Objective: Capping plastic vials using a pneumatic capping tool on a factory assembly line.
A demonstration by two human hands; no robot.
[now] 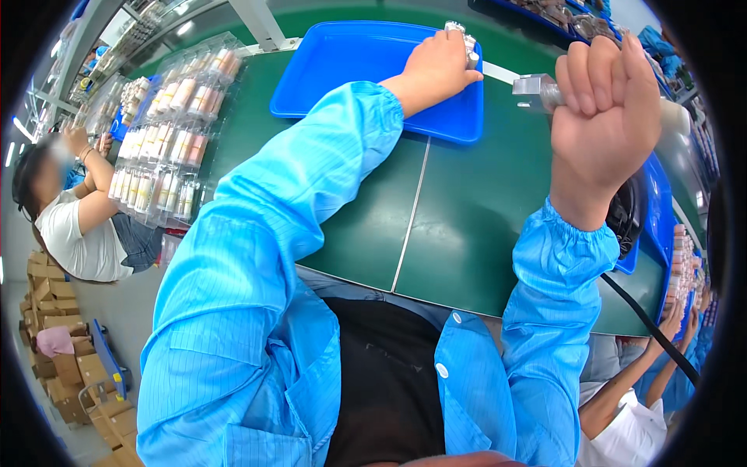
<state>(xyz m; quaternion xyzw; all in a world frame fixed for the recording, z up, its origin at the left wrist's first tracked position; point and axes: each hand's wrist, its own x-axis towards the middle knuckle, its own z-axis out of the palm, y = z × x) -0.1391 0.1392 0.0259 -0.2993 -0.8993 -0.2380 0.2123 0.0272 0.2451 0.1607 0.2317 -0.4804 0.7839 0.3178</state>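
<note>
My left hand (437,68) reaches over the far right corner of a blue plastic tray (342,74). Its fingers are closed round small white-and-silver cylindrical pieces (471,51), which partly show past the fingertips; how many it grips is hidden. On the right, my right hand (603,105) is raised above the table with curled fingers. From that fist a clear, square-ended plastic piece (534,93) sticks out to the left, its other end covered by the fingers.
Clear trays of small tubes (167,132) stand stacked on the green table (459,210) at left. A seated person (85,202) works beyond them. More blue trays (657,210), a black cable (654,331) and another person's arm (622,389) are at right. Cardboard boxes (66,335) stand at lower left.
</note>
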